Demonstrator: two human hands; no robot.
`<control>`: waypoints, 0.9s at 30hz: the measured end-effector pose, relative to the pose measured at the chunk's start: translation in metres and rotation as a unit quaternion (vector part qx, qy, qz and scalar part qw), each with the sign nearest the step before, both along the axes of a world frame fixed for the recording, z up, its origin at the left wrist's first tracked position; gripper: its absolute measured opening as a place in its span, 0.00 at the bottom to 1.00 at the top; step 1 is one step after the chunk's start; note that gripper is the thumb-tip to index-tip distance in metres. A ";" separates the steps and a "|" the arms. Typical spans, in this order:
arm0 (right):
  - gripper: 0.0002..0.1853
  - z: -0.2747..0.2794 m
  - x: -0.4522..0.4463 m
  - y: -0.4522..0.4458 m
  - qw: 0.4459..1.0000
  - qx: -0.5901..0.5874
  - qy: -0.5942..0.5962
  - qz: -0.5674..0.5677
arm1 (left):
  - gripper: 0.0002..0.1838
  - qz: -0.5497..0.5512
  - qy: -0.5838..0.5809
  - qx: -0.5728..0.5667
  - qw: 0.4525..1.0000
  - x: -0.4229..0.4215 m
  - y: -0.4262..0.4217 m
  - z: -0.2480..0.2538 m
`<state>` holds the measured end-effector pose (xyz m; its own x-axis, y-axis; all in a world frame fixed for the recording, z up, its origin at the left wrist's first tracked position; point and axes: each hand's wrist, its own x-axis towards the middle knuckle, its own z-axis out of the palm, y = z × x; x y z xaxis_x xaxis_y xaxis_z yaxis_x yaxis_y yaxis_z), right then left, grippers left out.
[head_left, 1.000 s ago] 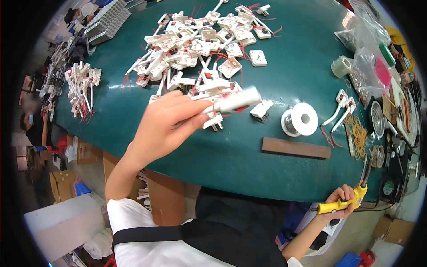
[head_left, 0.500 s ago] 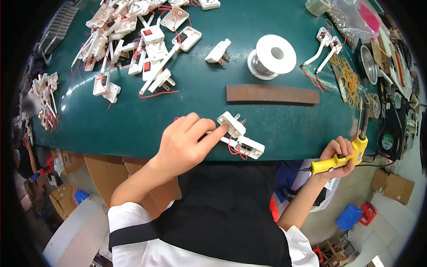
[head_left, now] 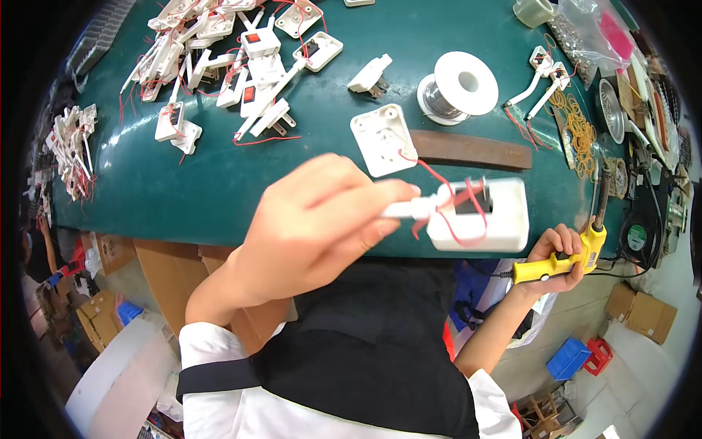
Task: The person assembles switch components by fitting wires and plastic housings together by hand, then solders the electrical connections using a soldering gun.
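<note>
My left hand point(head_left: 311, 223) is closed in a pinch on the white stem of a white switch housing point(head_left: 513, 216), raised close to the camera. The housing is open on top, with a black part inside and thin red wires point(head_left: 439, 174) looping out. One wire runs to a square white cover point(head_left: 379, 143) dangling beside it, inner side showing. At the table's front right edge, my right hand point(head_left: 559, 245) grips a yellow soldering iron point(head_left: 537, 272) by its handle, its dark barrel pointing up and away from me.
A solder spool point(head_left: 482, 84) stands behind a rusty metal bar point(head_left: 475, 151). White wired housings point(head_left: 263, 69) are heaped at the back left, near a white plug piece point(head_left: 369, 75). Two wired pieces point(head_left: 545, 91) and yellow rubber bands point(head_left: 578, 139) lie right. Cardboard boxes point(head_left: 643, 311) sit on the floor.
My left hand has lifted the switch housing off the table towards the camera and the right, and the cover has swung apart from it. My right hand keeps its hold on the soldering iron.
</note>
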<state>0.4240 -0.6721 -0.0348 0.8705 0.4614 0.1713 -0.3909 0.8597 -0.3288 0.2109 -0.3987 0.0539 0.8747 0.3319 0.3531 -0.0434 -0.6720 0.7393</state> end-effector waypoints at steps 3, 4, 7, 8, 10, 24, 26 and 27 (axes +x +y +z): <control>0.37 -0.001 0.000 0.000 1.000 0.009 0.005 -0.003 | 0.15 -0.088 0.048 0.173 0.980 -0.003 0.003 -0.018; 0.38 -0.001 0.000 0.000 1.000 0.008 0.003 -0.002 | 0.17 -0.087 0.071 0.203 0.973 -0.007 0.002 -0.029; 0.38 0.001 -0.001 0.002 1.000 -0.005 0.000 -0.004 | 0.17 -0.065 0.099 0.233 0.965 -0.017 0.010 -0.050; 0.38 0.001 -0.002 0.001 1.000 -0.006 0.002 -0.004 | 0.18 -0.041 0.125 0.232 0.964 -0.019 0.011 -0.048; 0.39 0.001 -0.002 0.002 1.000 -0.016 0.000 -0.006 | 0.18 -0.010 0.107 0.243 0.964 -0.021 0.014 -0.051; 0.44 0.049 -0.050 0.056 0.998 0.018 -0.009 0.062 | 0.12 0.012 -0.021 0.160 0.987 -0.022 -0.003 -0.063; 0.44 0.059 -0.061 0.074 0.995 0.024 -0.004 0.094 | 0.12 0.020 -0.033 0.151 0.988 -0.021 -0.003 -0.065; 0.43 0.062 -0.065 0.086 0.990 0.030 -0.009 0.137 | 0.13 0.026 -0.041 0.143 0.989 -0.021 -0.003 -0.066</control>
<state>0.3588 -0.5864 0.0270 0.7112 0.6674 0.2209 -0.6059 0.7413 -0.2889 0.1900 -0.4017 -0.0120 0.8237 0.2524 0.5077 -0.0550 -0.8556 0.5147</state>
